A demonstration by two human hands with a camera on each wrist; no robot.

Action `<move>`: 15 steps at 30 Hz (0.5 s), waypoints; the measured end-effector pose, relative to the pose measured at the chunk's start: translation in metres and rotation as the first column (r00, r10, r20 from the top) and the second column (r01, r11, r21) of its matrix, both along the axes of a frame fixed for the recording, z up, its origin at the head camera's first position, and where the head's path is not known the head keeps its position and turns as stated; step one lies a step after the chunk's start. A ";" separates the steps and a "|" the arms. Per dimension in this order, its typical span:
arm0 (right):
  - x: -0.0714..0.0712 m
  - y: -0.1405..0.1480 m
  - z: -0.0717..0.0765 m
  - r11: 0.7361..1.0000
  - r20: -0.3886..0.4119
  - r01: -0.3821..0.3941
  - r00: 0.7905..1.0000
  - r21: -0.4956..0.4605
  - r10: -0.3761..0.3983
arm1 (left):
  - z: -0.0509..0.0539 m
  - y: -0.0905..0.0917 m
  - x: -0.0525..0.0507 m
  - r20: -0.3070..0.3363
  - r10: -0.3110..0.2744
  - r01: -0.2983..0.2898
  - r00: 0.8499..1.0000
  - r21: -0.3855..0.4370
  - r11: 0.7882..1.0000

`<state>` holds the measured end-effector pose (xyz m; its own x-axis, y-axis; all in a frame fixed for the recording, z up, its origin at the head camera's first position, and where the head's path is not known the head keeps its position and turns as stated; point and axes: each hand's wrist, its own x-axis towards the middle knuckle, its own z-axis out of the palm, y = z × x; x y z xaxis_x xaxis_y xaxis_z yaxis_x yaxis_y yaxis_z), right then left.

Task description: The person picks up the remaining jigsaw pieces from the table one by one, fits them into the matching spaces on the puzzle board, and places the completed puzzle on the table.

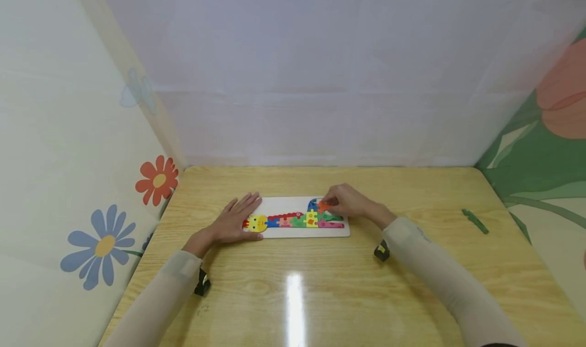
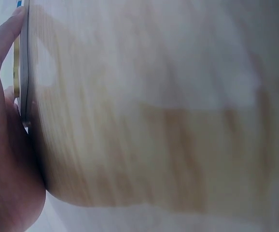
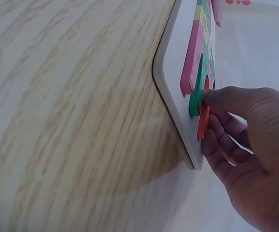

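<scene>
A white puzzle board [image 1: 284,202] lies on the table, filled with colourful pieces that form a giraffe on its side. My left hand [image 1: 233,222] rests spread over the board's left end, beside the yellow giraffe head [image 1: 256,224]; its thumb lies along the near edge. At the other end, my right hand [image 1: 351,203] pinches an orange leg piece [image 3: 203,123] between thumb and fingers. That piece sits at the board, next to a green leg piece [image 3: 196,104] and a pink one [image 3: 192,63]. Whether it lies fully flat in place, I cannot tell.
On the right side of the wooden table [image 1: 293,265] lies a narrow dark green piece [image 1: 475,221]. A pale wall [image 1: 293,82] stands behind the table's far edge. Flower-printed walls flank it on the left and right.
</scene>
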<state>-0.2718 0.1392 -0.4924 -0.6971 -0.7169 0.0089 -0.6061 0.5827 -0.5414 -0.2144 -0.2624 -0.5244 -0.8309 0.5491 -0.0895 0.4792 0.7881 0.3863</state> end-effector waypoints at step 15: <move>-0.001 0.000 0.000 1.000 0.009 0.015 1.000 0.018 -0.015 | 0.000 -0.001 0.000 -0.012 -0.005 0.005 1.000 0.016 1.000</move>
<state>-0.2725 0.1393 -0.4926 -0.7079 -0.7063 -0.0099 -0.5924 0.6013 -0.5363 -0.2146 -0.2632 -0.5241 -0.8291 0.5546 -0.0709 0.4879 0.7795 0.3928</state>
